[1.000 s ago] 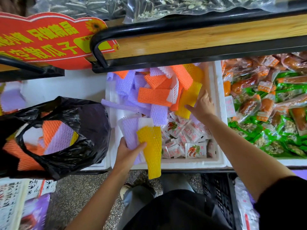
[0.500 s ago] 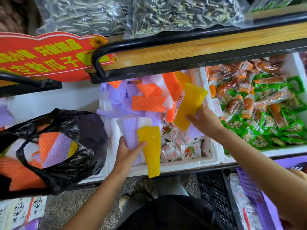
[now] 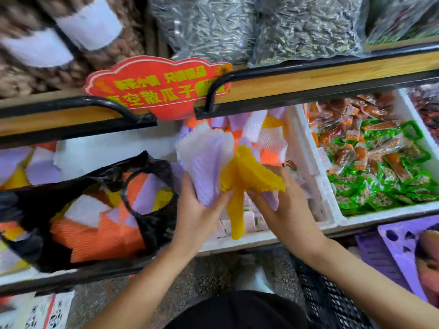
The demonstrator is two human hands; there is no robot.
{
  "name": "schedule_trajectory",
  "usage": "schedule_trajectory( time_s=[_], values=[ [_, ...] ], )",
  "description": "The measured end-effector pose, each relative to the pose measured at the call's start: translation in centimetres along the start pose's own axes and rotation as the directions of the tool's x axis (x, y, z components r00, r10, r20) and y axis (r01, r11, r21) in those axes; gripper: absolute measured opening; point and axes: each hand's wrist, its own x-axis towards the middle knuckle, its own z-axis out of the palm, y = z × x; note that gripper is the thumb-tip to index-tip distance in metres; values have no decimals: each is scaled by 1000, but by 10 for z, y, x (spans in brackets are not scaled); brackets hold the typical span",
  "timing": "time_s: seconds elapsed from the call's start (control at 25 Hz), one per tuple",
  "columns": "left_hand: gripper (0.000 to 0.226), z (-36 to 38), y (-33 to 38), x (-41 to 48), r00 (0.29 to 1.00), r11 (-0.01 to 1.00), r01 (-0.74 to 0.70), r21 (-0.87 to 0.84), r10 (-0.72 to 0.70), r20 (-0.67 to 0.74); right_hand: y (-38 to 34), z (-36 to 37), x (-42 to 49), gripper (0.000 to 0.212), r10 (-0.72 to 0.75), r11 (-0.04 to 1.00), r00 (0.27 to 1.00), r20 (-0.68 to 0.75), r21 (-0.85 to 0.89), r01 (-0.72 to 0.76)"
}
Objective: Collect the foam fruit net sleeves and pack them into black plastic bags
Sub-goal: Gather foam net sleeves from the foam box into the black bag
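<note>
Left hand (image 3: 198, 218) grips purple sleeves (image 3: 204, 162), right hand (image 3: 283, 210) holds a yellow sleeve (image 3: 255, 178), beside the black bag (image 3: 153, 225).

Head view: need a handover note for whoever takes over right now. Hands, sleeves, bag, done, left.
Left hand grips a fan of purple and white sleeves.
Right hand holds yellow sleeves against that bunch, above the white foam box.
Black bag sits to the left, open and partly filled with orange, purple, white and yellow sleeves.
Done: part of the pile is bagged.
Left: drop this bunch into the bag, then gather the loose sleeves at the back of the box.
</note>
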Motion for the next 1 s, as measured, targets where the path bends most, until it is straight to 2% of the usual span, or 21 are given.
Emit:
schedule_trajectory(
  time_s=[0.16,0.32,0.4,0.48,0.56,0.6,0.68,0.76,0.84,0.92,1.0],
  values=[
    [71,-65,23,-13,983,989,-148,11,148,-111,-68,28,-6,25,-72,996,996,-49,45,74],
    [96,-139,32,-22,954,980,-194,40,198,-225,-123,68,-5,33,-151,980,988,10,130,149],
    [87,-169,32,-30,929,976,-195,93,214,-301,-149,94,-3,31,-174,973,983,51,162,164],
    [69,-199,20,-40,870,966,-221,133,257,-421,-174,124,-2,34,-204,964,975,89,192,184],
    [82,-227,-3,-43,836,975,-156,157,215,-505,-194,155,-3,43,-239,952,958,156,233,200],
    [80,-238,-13,-41,845,975,-128,181,202,-494,-199,172,-5,53,-239,952,950,200,239,189],
    [60,-250,-23,-41,909,963,-128,237,210,-359,-201,200,-4,80,-162,970,941,298,225,96],
    [55,-252,-28,-44,969,929,-163,333,214,-121,-196,219,1,89,-103,973,946,308,229,31],
    [71,-251,-36,-49,979,902,-200,382,171,107,-189,229,9,90,-85,953,966,246,304,7],
    [80,-254,-46,-51,968,898,-191,396,105,227,-178,230,16,84,14,935,980,196,345,-83],
    [72,-262,-52,-48,960,874,-188,448,68,271,-164,228,20,61,185,956,970,156,202,-214]
  ],
)
